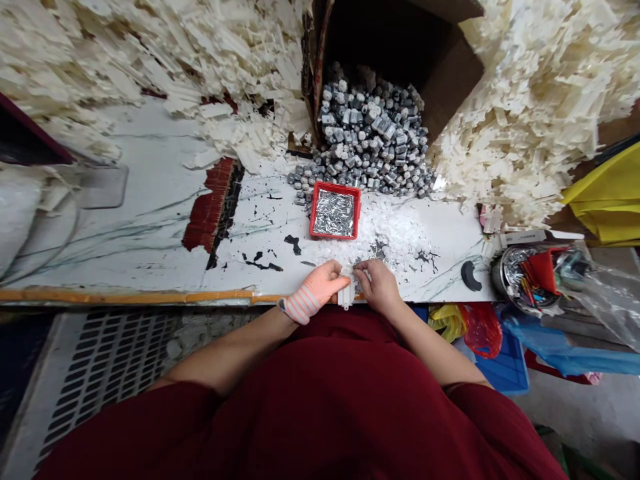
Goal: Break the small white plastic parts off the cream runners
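Note:
My left hand (316, 291), in an orange-and-white striped glove, is closed round a small white plastic part (346, 293) at the table's front edge. My bare right hand (379, 285) pinches the same part from the right, fingers curled together. Just beyond my hands a red tray (313, 215) holds many thin shiny metal pins. A scatter of small white plastic bits (395, 233) lies to the tray's right.
A tipped cardboard box (450, 73) spills grey metal cylinders (367, 143) behind the tray. Heaps of cream plastic pieces (530, 113) flank it on both sides. A round tin (520, 277) with red bits sits at the right; a worn white table (150, 227) stretches left.

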Demonstrator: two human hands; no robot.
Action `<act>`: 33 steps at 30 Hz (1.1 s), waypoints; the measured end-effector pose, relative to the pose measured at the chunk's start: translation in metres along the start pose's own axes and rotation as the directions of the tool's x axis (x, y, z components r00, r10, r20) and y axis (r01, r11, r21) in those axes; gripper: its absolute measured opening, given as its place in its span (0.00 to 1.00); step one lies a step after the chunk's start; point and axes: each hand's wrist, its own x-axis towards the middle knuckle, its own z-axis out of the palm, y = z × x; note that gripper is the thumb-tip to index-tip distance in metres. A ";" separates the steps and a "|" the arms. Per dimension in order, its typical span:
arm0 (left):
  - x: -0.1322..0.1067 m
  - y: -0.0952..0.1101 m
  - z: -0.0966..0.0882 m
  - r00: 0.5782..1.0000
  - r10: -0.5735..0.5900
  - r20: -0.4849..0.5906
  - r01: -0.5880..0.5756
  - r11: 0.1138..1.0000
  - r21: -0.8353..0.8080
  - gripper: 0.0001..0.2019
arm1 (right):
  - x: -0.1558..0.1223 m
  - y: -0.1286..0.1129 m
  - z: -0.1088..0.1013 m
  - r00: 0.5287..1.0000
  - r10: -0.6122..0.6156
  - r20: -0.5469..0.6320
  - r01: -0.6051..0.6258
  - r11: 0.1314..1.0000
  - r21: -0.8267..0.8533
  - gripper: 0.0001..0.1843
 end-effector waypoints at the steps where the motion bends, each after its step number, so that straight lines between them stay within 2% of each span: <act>1: 0.000 -0.001 0.000 1.000 0.003 0.000 -0.003 1.000 0.003 0.11 | 0.000 0.001 0.001 1.000 0.004 0.000 -0.004 1.000 -0.010 0.09; 6: 0.003 -0.008 0.000 1.000 0.017 0.009 -0.017 0.998 0.056 0.10 | -0.002 0.001 0.009 0.990 0.133 0.055 -0.137 0.988 0.071 0.09; 10: 0.005 -0.014 -0.002 1.000 0.018 0.015 -0.020 0.995 0.102 0.10 | -0.007 -0.002 0.016 0.995 0.094 0.039 -0.092 0.994 -0.051 0.09; 15: 0.003 -0.012 -0.005 0.996 -0.029 0.085 0.029 1.000 -0.005 0.11 | 0.007 0.020 -0.001 0.969 0.067 0.236 -0.114 0.974 0.193 0.11; 17: 0.003 -0.007 -0.007 0.996 -0.048 0.075 0.051 0.998 -0.039 0.12 | 0.017 0.034 -0.010 0.981 0.050 0.186 -0.067 0.994 0.090 0.12; 19: 0.002 -0.001 -0.009 0.997 -0.057 0.048 0.059 0.997 -0.046 0.13 | 0.024 0.045 -0.015 0.990 0.031 0.136 -0.014 0.992 -0.123 0.15; 21: 0.000 0.003 -0.011 0.997 -0.070 0.038 0.072 0.996 -0.049 0.14 | 0.025 0.051 -0.016 0.981 0.015 0.195 0.036 0.967 -0.254 0.17; 23: -0.001 0.005 -0.014 0.996 -0.079 0.030 0.081 0.996 -0.047 0.14 | 0.021 0.054 -0.019 0.972 0.032 0.234 0.034 0.961 -0.274 0.18; 27: -0.002 0.004 -0.022 0.999 -0.049 -0.011 0.049 0.999 -0.008 0.14 | 0.011 0.063 -0.032 0.993 0.096 0.062 -0.079 0.968 -0.239 0.16; 29: -0.001 0.004 -0.026 0.998 -0.047 -0.035 0.047 0.999 -0.011 0.14 | 0.008 0.068 -0.038 0.992 0.127 0.020 -0.119 0.963 -0.241 0.15; 31: 0.000 0.004 -0.029 0.997 -0.051 -0.057 0.049 0.998 -0.032 0.14 | 0.007 0.071 -0.041 0.989 0.139 0.054 -0.120 0.957 -0.265 0.13; 33: 0.002 0.003 -0.032 0.997 -0.052 -0.063 0.048 0.997 -0.054 0.15 | 0.008 0.071 -0.041 0.986 0.108 0.130 -0.067 0.957 -0.282 0.13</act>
